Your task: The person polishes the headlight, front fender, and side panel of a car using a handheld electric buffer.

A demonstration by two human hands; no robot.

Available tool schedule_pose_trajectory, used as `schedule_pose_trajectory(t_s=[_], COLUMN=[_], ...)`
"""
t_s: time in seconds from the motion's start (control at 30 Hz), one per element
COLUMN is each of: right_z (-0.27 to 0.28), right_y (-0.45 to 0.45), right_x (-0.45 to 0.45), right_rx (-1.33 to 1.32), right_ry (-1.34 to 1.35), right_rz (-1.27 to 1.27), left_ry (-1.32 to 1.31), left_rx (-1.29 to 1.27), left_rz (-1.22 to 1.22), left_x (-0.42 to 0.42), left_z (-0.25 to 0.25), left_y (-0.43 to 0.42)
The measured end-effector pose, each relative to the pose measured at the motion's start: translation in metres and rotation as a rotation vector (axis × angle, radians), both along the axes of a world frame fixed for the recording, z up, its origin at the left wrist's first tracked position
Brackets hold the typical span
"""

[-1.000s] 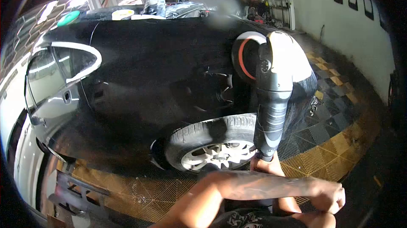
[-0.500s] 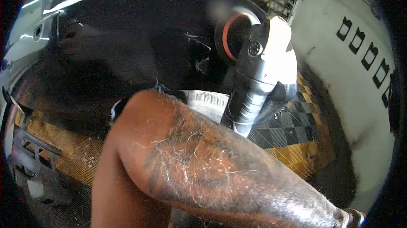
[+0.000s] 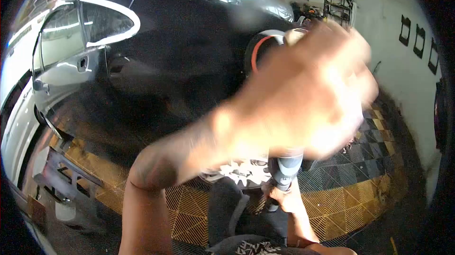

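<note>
My left hand [image 3: 317,84] is raised close to the camera, smeared by motion, and hides much of what lies behind it. Its fingers are too blurred to read. Low in the middle, my right hand [image 3: 284,198] is wrapped round the rear handle of a grey and black power polisher [image 3: 286,167]. The polisher's upper body is hidden behind my left hand. Beyond that hand shows a round pad with an orange ring [image 3: 258,51], close against the dark body panel of a car [image 3: 185,51].
A silver door [image 3: 71,65] with a white-edged window is at left. Near it stands a grey frame-like stand [image 3: 66,174]. Yellow and black tiles [image 3: 189,212] cover the floor. Dark holders [image 3: 419,41] hang on the right wall, and a shelf rack [image 3: 337,4] stands behind.
My left forearm, which crossed low in front of the camera, has swung up, bringing the hand over the polisher. The view has lifted and widened, and my right hand now shows.
</note>
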State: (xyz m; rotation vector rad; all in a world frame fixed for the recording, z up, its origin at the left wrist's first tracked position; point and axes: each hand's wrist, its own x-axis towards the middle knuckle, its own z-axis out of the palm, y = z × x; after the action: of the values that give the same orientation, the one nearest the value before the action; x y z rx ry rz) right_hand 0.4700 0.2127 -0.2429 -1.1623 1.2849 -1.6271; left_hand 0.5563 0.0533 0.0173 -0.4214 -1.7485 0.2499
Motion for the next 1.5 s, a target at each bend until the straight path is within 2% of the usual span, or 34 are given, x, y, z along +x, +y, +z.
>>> schedule_pose_trajectory(t_s=[0.07,0.13,0.17,0.23,0.3,0.37,0.43,0.5,0.53,0.8,0.87,0.9,0.93,1.0,1.03,1.07,1.1,1.13,1.2,1.23,1.27,1.3,1.4,1.5], right_z=[0.014,0.021,0.036,0.048,0.059,0.048,0.058,0.077,0.081,0.071,0.062,0.065,0.073,0.066,0.055,0.053,0.056,0.063,0.048,0.044,0.041,0.038,0.034,0.034], right_y=[-0.007,-0.012,-0.010,-0.014,-0.018,-0.028,-0.030,-0.031,-0.030,-0.024,-0.020,-0.015,-0.008,-0.001,0.002,0.009,0.017,0.025,0.038,0.043,0.048,0.052,0.056,0.052], right_x=[0.006,0.006,0.010,0.011,0.014,0.011,0.015,0.015,0.014,-0.004,-0.008,-0.012,-0.015,-0.026,-0.035,-0.039,-0.041,-0.046,-0.060,-0.065,-0.067,-0.067,-0.059,-0.058], right_rx=[-0.038,-0.098,-0.048,-0.004,-0.079,-0.122,-0.048,-0.022,0.008,0.066,-0.235,-0.234,-0.158,-0.022,0.059,0.030,0.000,-0.003,-0.027,-0.061,-0.093,-0.122,-0.117,-0.089], right_ry=[0.064,0.088,0.040,-0.002,-0.027,0.098,0.115,0.159,0.219,0.214,0.307,0.305,0.196,0.085,0.017,0.004,-0.006,-0.034,-0.106,-0.110,-0.152,-0.196,-0.272,-0.219], right_rz=[0.021,0.059,0.112,0.219,0.299,0.329,0.313,0.309,0.316,0.328,0.222,0.219,0.229,0.245,0.286,0.228,0.177,0.163,0.105,0.098,0.058,0.016,-0.133,-0.110], left_ry=[-0.053,-0.276,-0.440,-0.554,-0.561,-0.461,-0.370,-0.317,-0.257,-0.342,-0.341,-0.345,-0.329,-0.350,-0.437,-0.465,-0.483,-0.539,-0.466,-0.346,-0.541,-0.574,-0.585,-0.555], left_rx=[-0.021,0.090,0.236,0.547,0.875,0.905,0.871,0.941,1.004,0.979,0.729,0.730,0.408,0.250,0.531,0.824,0.962,0.956,0.690,0.430,0.798,0.851,0.784,0.773], left_rz=[0.080,0.122,0.104,-0.119,-0.514,-0.540,-0.419,-0.482,-0.424,-0.554,-0.344,-0.347,-0.123,-0.127,-0.288,-0.470,-0.565,-0.613,-0.497,-0.338,-0.577,-0.614,-0.619,-0.603], left_x=[-0.001,0.012,0.019,0.018,0.020,0.032,0.051,0.057,0.058,0.029,0.013,0.005,-0.004,-0.026,-0.039,-0.051,-0.067,-0.083,-0.124,-0.145,-0.157,-0.173,-0.196,-0.189], left_z=[0.022,0.035,0.043,0.043,0.037,0.034,0.027,0.027,0.025,0.030,0.030,0.031,0.033,0.034,0.031,0.030,0.030,0.029,0.024,0.018,0.020,0.018,0.018,0.020], left_y=[-0.024,-0.052,-0.056,-0.096,-0.095,-0.105,-0.114,-0.122,-0.116,-0.114,-0.107,-0.107,-0.108,-0.101,-0.093,-0.081,-0.079,-0.076,-0.074,-0.071,-0.052,-0.046,-0.039,-0.047])
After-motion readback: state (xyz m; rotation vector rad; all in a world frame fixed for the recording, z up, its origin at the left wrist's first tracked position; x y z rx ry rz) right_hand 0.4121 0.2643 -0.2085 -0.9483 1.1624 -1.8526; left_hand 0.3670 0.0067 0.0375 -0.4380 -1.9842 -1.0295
